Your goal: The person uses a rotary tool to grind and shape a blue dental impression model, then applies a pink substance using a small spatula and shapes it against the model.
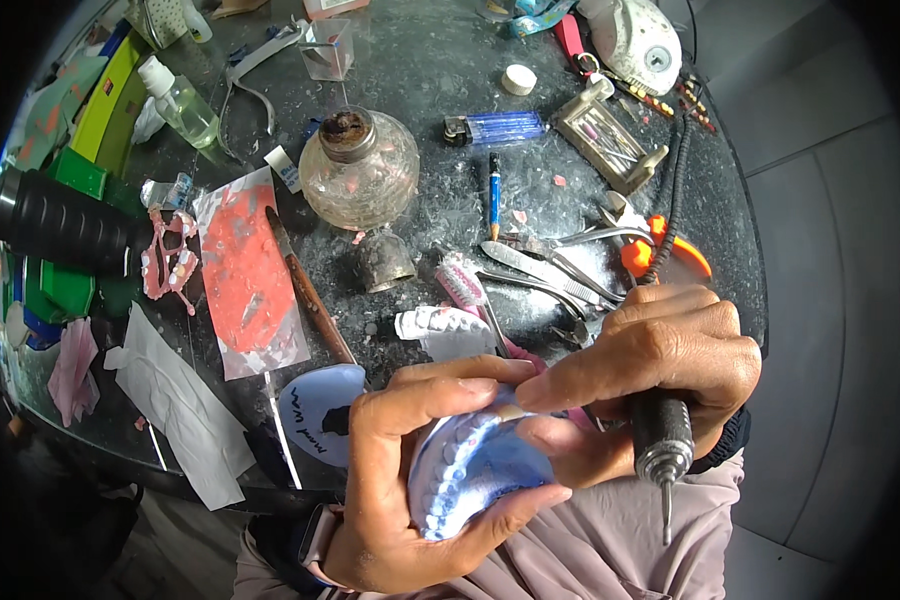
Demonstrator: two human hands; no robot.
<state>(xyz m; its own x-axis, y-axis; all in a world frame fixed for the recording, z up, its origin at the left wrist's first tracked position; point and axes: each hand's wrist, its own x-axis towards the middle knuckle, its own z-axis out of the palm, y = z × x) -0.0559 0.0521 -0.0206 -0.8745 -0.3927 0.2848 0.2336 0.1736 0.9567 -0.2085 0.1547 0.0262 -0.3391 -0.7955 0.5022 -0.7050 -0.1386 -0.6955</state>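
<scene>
My left hand (375,480) is wrapped round a blue dental cast (460,475), holding it tilted above my lap with the row of teeth toward the left. A rotary handpiece (662,435) is tucked in my right hand (660,350), its thin metal bur pointing down and apart from the cast. The thumb and index finger of that same hand press at the cast's upper edge, beside my left fingertips. Whether they pinch something small there, I cannot make out. Just left of my left hand lies a flat blue cast piece (320,410) with handwriting and a dark patch.
On the dark table stand a glass spirit lamp (360,175), its metal cap (385,262) and a spray bottle (180,108). Around them lie a pink wax sheet (250,275), wax knife (315,300), brush (460,282), white teeth impression (445,325), pencil (494,200), pliers and bur holder (610,135).
</scene>
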